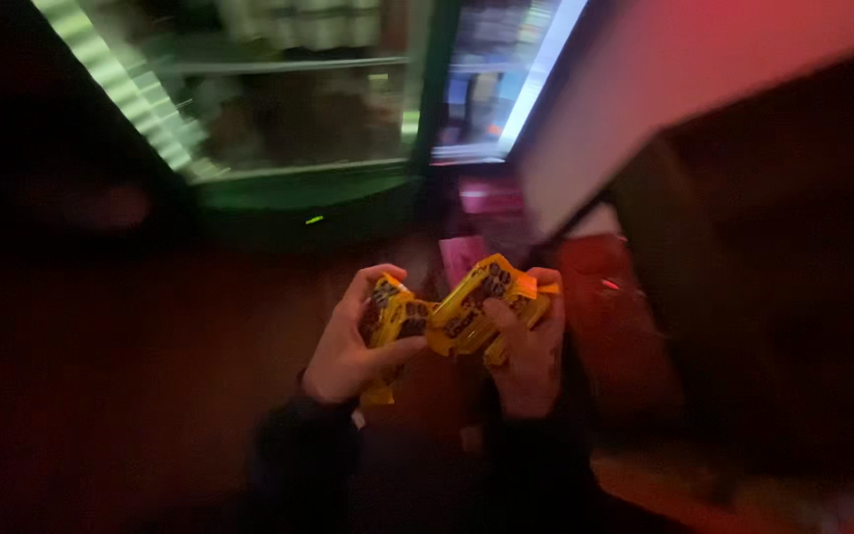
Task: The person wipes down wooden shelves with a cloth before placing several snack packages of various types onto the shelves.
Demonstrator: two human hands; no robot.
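My left hand (pixel 346 346) grips a yellow snack packet (pixel 390 318) with dark print, thumb across its front. Close beside it, my right hand (pixel 528 354) holds another yellow snack packet (pixel 476 302) of the same kind, tilted up to the right, and more yellow wrapping shows under its fingers. The two packets touch in the middle. Both wrists are in dark sleeves. The picture is dim and blurred by motion.
A glass-door drinks fridge (pixel 289 109) with a green frame and a lit edge stands ahead, with a second lit fridge (pixel 491 89) to its right. A pale slanted surface (pixel 664 89) and a dark bulky shape (pixel 793 297) fill the right side. The floor glows reddish.
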